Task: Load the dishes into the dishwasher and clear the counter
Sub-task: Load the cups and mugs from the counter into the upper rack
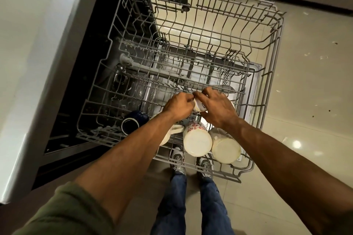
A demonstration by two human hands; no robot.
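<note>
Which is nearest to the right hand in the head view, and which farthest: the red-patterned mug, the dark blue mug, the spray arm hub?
From the right hand:
1. Red-patterned mug, just below it.
2. Dark blue mug, at the rack's left edge.
3. Spray arm hub, far end of the rack.

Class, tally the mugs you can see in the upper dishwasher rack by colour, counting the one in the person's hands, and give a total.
White or cream mugs: 4 — one held, one with a red pattern, one at the right, one partly hidden under the left arm.
Dark blue mugs: 1.
Total: 5
</note>
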